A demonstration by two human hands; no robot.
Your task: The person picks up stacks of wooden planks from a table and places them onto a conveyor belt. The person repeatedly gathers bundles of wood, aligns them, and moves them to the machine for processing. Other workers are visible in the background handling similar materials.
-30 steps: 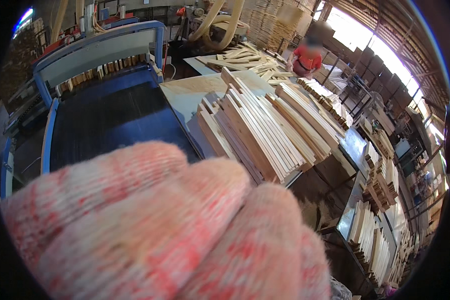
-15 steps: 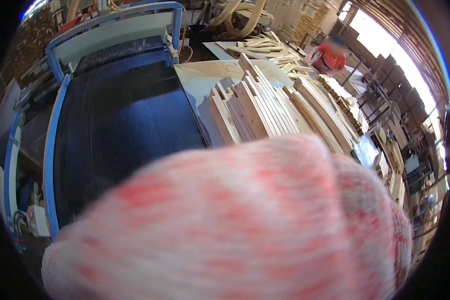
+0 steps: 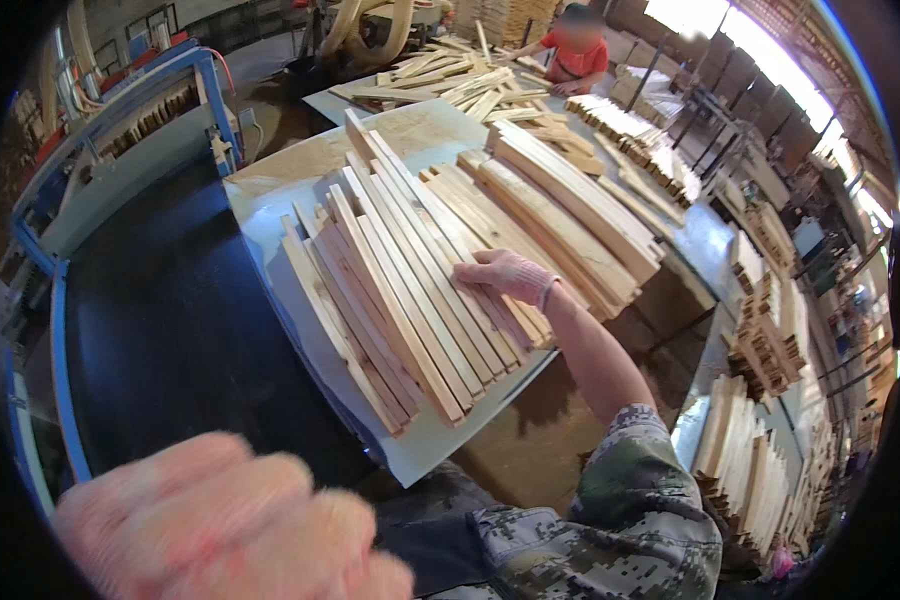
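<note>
- Head view: I am looking down over a workbench; any lettering on the distant machinery is too small for me to be making out.
- Wooden slats (image 3: 420, 280) are lying side by side in a slanting row on the pale tabletop (image 3: 260, 220), ahead of the body and between the two hands in breadth, running up to under the right one.
- Right hand (image 3: 510, 275), in a whitish-pink knit glove, is reaching in from lower right and resting on the row's right part, thumb pointing left across the slats; fingers are partly hidden, so I cannot tell if it is gripping.
- Camouflage sleeve (image 3: 640, 490) is covering that arm to about the elbow; forearm is showing bare.
- Left hand (image 3: 220, 520), gloved in white and red, is looming blurred at lower left, close to the lens, fingers bending inward; I cannot tell if it is holding anything. It is sitting apart from the slats, nearer me.
- Thicker boards (image 3: 560, 215) are lying just right of the row.
- Dark conveyor belt (image 3: 190, 300) is running along the bench's left side.
- Co-worker in red (image 3: 575, 60) is leaning by a loose wood pile (image 3: 450, 80) at the back.
</note>
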